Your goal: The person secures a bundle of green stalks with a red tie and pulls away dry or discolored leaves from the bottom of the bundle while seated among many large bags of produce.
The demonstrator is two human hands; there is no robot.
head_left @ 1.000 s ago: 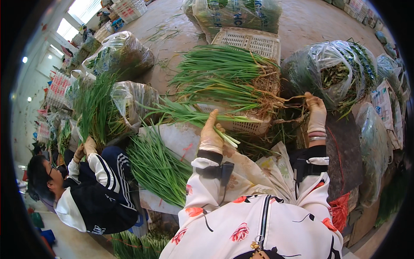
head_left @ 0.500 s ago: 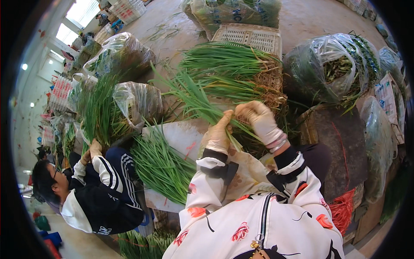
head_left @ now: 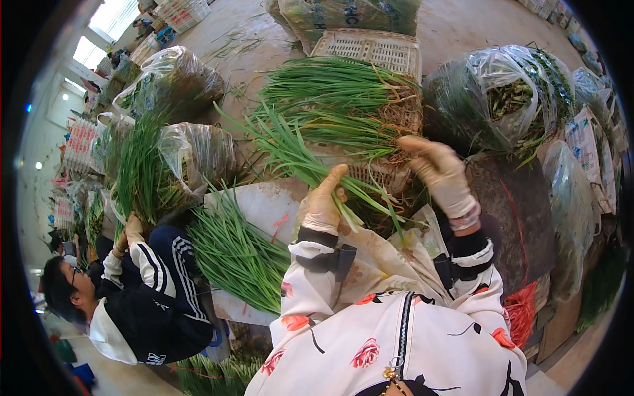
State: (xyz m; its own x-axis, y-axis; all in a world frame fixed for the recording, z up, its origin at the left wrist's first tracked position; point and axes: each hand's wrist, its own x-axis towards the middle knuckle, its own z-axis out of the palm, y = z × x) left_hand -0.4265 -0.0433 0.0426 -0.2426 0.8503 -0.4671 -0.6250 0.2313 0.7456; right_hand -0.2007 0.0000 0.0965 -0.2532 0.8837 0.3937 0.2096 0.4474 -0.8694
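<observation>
My gloved left hand (head_left: 325, 198) is closed around a small bunch of garlic greens (head_left: 300, 158). Their long flat leaves point up and left, and the pale stem ends hang below the fist. My right hand (head_left: 441, 173), gloved too and slightly blurred, is apart from the bunch, by the brown roots of a large pile of garlic greens (head_left: 330, 86). Its fingers stretch leftward, and I see nothing held in them. That pile lies across a pale plastic crate (head_left: 370, 47). To the left, a heap of cleaner greens (head_left: 238, 254) rests on a pale board (head_left: 254, 208).
Filled plastic bags stand at the right (head_left: 505, 99) and left (head_left: 198, 148). A co-worker (head_left: 139, 297) sits at my left, handling another bundle of greens (head_left: 142, 162). A dark board (head_left: 518, 224) and red string (head_left: 520, 313) are at my right.
My right hand has moved away from the left hand, rightward to the roots of the pile. The left hand keeps its hold on the bunch. The whole view has shifted slightly.
</observation>
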